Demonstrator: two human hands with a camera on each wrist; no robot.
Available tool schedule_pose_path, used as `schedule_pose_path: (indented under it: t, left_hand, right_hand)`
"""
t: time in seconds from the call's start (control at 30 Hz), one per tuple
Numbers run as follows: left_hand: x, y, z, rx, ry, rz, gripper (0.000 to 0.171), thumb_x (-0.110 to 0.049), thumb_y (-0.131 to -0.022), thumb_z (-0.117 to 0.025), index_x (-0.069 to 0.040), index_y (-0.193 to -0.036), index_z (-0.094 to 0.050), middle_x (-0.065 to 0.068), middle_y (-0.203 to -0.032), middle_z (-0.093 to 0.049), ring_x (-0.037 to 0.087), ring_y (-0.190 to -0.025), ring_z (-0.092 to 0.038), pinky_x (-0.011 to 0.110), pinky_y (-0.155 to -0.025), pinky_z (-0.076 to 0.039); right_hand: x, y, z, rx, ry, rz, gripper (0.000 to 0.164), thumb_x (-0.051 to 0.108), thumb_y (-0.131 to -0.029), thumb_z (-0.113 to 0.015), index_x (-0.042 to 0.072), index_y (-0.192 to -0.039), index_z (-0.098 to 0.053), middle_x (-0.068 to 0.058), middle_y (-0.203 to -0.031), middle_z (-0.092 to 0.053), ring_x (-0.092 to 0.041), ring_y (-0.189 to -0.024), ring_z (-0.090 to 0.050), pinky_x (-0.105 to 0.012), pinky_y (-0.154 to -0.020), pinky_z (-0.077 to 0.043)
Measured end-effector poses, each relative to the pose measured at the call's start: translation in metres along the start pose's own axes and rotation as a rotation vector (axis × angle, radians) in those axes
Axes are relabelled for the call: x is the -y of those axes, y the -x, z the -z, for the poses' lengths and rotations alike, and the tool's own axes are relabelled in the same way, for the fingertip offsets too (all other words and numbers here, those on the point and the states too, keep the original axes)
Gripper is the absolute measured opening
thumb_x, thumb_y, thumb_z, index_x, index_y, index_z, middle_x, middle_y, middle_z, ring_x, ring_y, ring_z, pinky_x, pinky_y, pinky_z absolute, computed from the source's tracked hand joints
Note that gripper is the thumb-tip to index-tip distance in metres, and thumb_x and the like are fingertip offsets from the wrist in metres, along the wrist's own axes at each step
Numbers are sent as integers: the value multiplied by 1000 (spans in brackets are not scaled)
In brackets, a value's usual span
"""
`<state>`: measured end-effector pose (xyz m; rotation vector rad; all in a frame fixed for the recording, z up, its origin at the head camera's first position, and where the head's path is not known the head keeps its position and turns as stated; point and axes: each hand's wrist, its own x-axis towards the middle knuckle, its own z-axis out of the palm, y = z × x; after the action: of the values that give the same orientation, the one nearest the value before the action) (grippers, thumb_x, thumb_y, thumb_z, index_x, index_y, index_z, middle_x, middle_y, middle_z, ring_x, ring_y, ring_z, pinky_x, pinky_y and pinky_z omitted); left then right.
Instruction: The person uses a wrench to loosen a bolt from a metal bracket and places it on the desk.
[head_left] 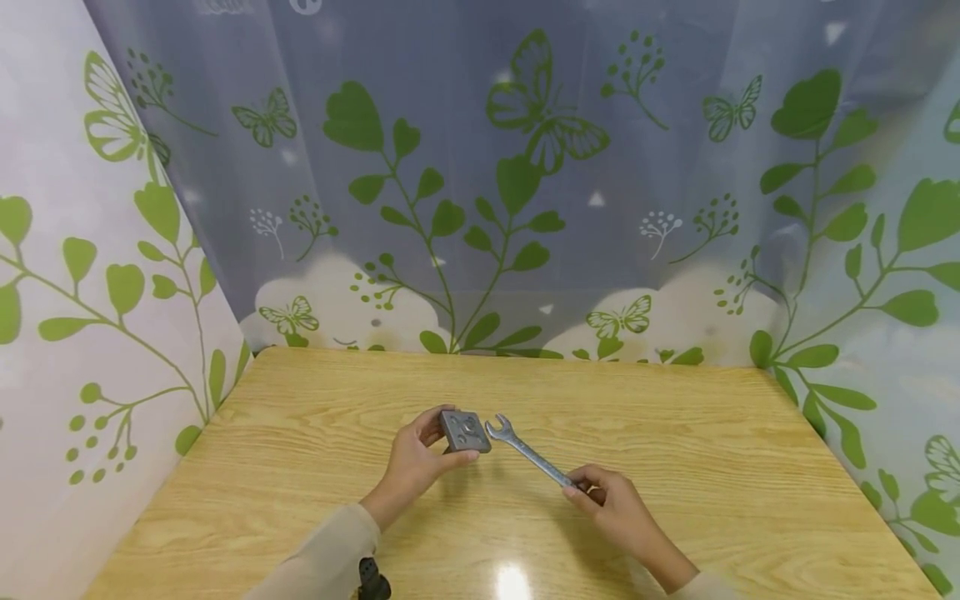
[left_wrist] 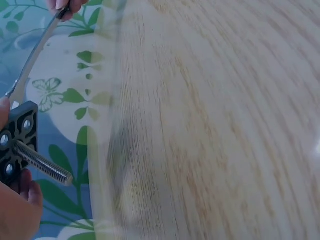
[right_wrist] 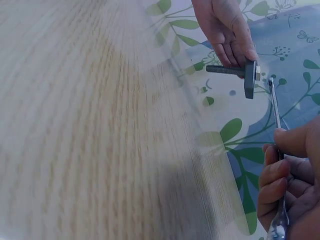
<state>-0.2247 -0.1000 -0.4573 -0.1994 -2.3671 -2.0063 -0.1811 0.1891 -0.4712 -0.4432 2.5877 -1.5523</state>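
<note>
My left hand (head_left: 416,454) holds a square dark grey plate (head_left: 468,433) by its edges, thumb along the near side. A hex bolt head (right_wrist: 258,73) shows at the plate's centre, and its threaded shank (left_wrist: 45,163) sticks out of the opposite face. Several holes surround the bolt. In my right hand (head_left: 611,504) is a silver wrench (head_left: 532,454), pinched near its lower end. Its open-ended head points at the plate, a small gap away in the head view. The right wrist view shows the fingers curled around the wrench handle.
A wood-grain table (head_left: 360,383) lies under both hands. Behind it and at the sides hang curtains (head_left: 450,167) printed with green leaves and butterflies. A small black object (head_left: 372,579) sits by the left sleeve (head_left: 322,554).
</note>
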Motion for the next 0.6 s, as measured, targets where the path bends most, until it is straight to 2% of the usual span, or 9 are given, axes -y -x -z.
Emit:
schedule_pose_path:
  t: [0.23,0.4,0.6]
  left_hand:
    - [1,2,-3,9,48,-4,76,-11,-70,-85,2,-136,-48,22,-126,-60,33,-117,-58,35,-95,-52]
    - [-1,4,-6,9,56,-11,76,-9,-70,-84,1,-137,-47,24,-129,-57,35,-118,-58,33,-92,-54]
    - [-2,6,-8,-10,53,-48,77,-10,-69,-85,-2,-136,-49,23,-129,-57,34,-116,-59,35,-92,-54]
  right_hand:
    - [7,1,-7,63,-34,20,28,18,-96,-59,-7,-109,-62,-15,-92,-60,-14,-64,-58,-19,-55,-47]
    - [12,1,-10,72,-44,22,30,19,-96,-59,-8,-109,-62,-16,-93,-61,-17,-68,-61,-21,-59,-50]
    - [16,1,-15,70,-69,11,28,16,-96,-58,-9,-108,-62,-15,-92,-60,-20,-74,-62,-28,-66,-55]
